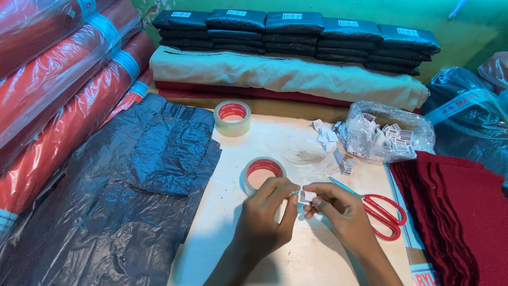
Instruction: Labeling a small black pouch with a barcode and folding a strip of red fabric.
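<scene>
I see both hands pinching one small white label (307,196) between them: left hand (266,220) and right hand (338,212) curled nearly closed, just in front of the tape roll (262,173), red scissors (382,211) beside.

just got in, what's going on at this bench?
A person's left hand and right hand pinch a small white paper label between their fingertips, above the pale tabletop. A roll of clear tape with a red core lies just beyond the left hand, and red-handled scissors lie beside the right. A clear plastic bag of white labels sits farther back.
</scene>
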